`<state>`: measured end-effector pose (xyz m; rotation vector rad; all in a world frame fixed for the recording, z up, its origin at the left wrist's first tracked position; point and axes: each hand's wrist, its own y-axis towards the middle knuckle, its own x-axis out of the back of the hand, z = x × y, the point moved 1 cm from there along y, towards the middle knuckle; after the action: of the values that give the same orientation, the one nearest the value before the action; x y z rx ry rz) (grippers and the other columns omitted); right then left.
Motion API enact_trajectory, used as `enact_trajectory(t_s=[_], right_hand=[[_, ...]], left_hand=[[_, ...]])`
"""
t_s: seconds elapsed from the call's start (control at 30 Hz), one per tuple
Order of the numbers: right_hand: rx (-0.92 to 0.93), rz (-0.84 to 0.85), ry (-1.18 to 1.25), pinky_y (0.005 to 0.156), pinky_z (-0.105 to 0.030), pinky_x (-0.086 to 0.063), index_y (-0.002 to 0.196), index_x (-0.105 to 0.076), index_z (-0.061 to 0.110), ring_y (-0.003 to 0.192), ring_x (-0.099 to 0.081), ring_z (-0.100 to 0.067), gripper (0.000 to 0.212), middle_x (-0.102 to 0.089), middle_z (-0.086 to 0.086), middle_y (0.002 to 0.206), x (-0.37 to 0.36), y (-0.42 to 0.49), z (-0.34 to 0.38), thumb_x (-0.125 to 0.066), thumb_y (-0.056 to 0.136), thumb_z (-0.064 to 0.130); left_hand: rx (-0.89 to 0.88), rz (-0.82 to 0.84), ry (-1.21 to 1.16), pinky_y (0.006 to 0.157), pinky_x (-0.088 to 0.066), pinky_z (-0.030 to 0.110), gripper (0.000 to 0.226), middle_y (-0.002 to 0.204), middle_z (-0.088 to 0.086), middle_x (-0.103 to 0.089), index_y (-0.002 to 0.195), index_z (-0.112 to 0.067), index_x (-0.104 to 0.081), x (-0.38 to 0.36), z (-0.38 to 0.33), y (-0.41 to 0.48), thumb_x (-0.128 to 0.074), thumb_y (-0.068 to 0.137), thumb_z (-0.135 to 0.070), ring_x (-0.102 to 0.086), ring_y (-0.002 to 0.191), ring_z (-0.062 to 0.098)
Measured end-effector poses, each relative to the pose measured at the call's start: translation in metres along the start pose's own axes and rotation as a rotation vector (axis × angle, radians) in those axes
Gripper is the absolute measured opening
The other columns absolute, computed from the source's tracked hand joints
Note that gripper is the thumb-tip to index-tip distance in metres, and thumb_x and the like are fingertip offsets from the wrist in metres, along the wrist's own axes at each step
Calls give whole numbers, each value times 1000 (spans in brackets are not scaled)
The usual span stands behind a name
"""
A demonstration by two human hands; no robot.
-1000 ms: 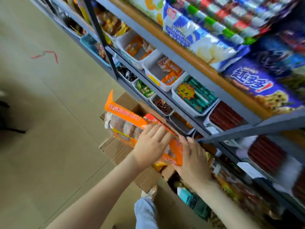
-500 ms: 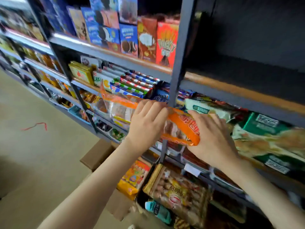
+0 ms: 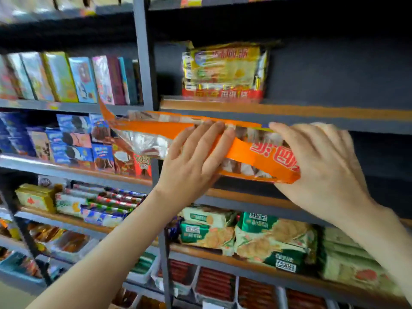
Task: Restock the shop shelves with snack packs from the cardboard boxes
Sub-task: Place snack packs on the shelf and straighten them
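A long orange snack pack [image 3: 265, 152] with clear windows is held level in front of the shelving, at the height of a dark shelf bay [image 3: 379, 157] on the right. My left hand [image 3: 191, 161] holds its middle, fingers laid over the front up to the top edge. My right hand [image 3: 323, 166] grips its right end with fingers curled round it. The pack's left end sticks out past the grey upright post [image 3: 145, 63]. No cardboard box is in view.
A yellow and red pack [image 3: 225, 72] stands on the shelf above. Biscuit boxes [image 3: 73, 79] fill the left bays. Green cracker packs [image 3: 256, 235] lie one shelf below, with trays of red sausages [image 3: 214, 284] at the bottom.
Both hands have lifted the orange pack from the cardboard box on the floor up to the upper shelves. The view has tilted up and the boxes have left the frame.
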<state>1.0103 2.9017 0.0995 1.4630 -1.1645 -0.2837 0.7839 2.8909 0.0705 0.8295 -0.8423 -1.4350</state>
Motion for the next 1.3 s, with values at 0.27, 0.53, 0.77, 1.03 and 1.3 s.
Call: enact_trajectory(t_s=[0.27, 0.53, 0.77, 1.03, 1.3], right_hand=[[193, -257, -283, 88, -47, -32, 137, -41, 12, 112, -42, -35, 58, -46, -16, 122, 19, 39, -50, -63, 87, 33], [183, -125, -374, 91, -49, -35, 139, -38, 14, 112, -38, -35, 83, -40, -18, 124, -44, 85, -110, -82, 70, 25], [21, 101, -293, 101, -50, -34, 136, -42, 18, 124, -39, -32, 80, -49, -16, 133, -81, 136, -137, -84, 69, 29], [-55, 272, -326, 117, -35, -4, 149, -27, 22, 142, -24, -19, 74, -34, -1, 152, -139, 201, -161, -66, 88, 33], [-156, 143, -443, 112, -38, -19, 149, -29, 18, 139, -31, -23, 57, -39, -4, 150, -174, 228, -185, -53, 97, 23]], left_hand=[[-76, -397, 77, 110, -28, 32, 71, 129, 9, -49, 137, -11, -32, -48, 19, 62, -74, 85, -34, -51, 120, 23], [-229, -146, 97, 110, -27, 36, 50, 134, 13, -58, 140, -5, -40, -126, 59, 70, -59, 93, -8, -46, 126, 26], [-242, -33, 116, 106, -33, 39, 49, 134, 16, -56, 139, -2, -39, -182, 94, 90, -55, 93, -4, -52, 122, 30], [-166, 173, 128, 88, -47, 42, 41, 105, 12, -63, 121, -3, -54, -243, 125, 119, -54, 79, -5, -62, 94, 32], [55, 431, 146, 115, -24, 43, 70, 150, 17, -35, 149, -14, -27, -288, 148, 128, -60, 88, -14, -33, 140, 32]])
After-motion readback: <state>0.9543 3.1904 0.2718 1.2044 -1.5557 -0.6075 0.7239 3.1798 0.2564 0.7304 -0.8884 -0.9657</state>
